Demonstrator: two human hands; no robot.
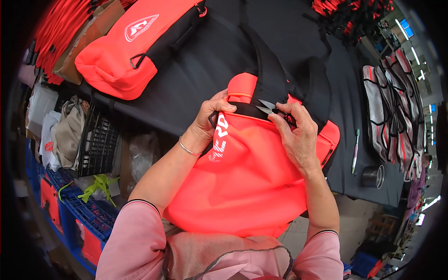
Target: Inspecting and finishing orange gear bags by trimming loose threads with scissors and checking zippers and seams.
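Observation:
A bright red-orange bag (233,182) with black straps lies across the table edge and hangs down before me. My left hand (208,116) grips the bag's edge beside a black band, its thumb pressed on top. In my right hand (296,130) is a small pair of thread snips (267,107), pinched between thumb and fingers. Their two pointed blades are apart and lie over the black band at the seam. A wide black shoulder strap (270,65) runs from the bag toward the far side. The left fingers beneath the fabric are hidden.
Another red-orange bag (116,60) rests at the table's far left. On the dark tabletop (205,56) at right are a toothbrush (356,151), a metal cup (373,177) and grey-and-red pieces (392,112). A black basket (100,144) and blue crates (88,205) stand at left.

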